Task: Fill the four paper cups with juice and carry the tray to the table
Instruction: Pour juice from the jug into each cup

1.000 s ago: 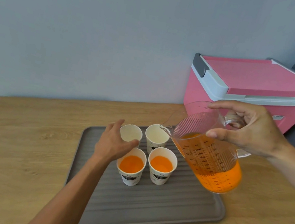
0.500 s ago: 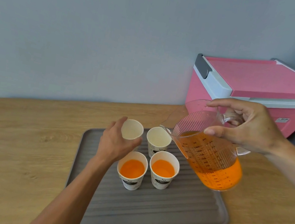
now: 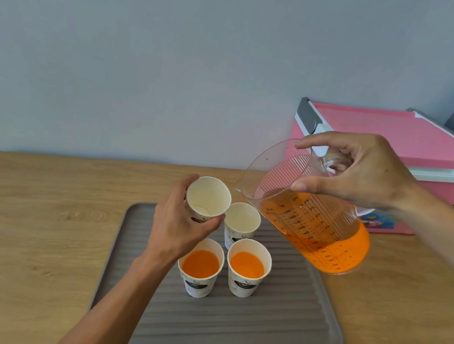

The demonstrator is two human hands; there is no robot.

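A grey ribbed tray point(image 3: 268, 327) lies on the wooden counter. Two paper cups holding orange juice point(image 3: 200, 267) point(image 3: 247, 268) stand at its middle. Behind them stands an empty paper cup point(image 3: 242, 223). My left hand point(image 3: 180, 224) holds another empty paper cup point(image 3: 207, 198), lifted off the tray and tilted toward the jug. My right hand point(image 3: 362, 171) grips the handle of a clear measuring jug point(image 3: 315, 230) half full of orange juice, tipped left with its spout close to the raised cup's rim. No juice is flowing.
A pink cooler box point(image 3: 399, 153) with a white-rimmed lid sits at the back right against the grey wall. The wooden counter point(image 3: 28, 227) stretches left and right of the tray.
My left hand has lifted the back-left empty cup off the tray and tilted it toward the jug. The jug has stayed tipped, its spout now near that cup.
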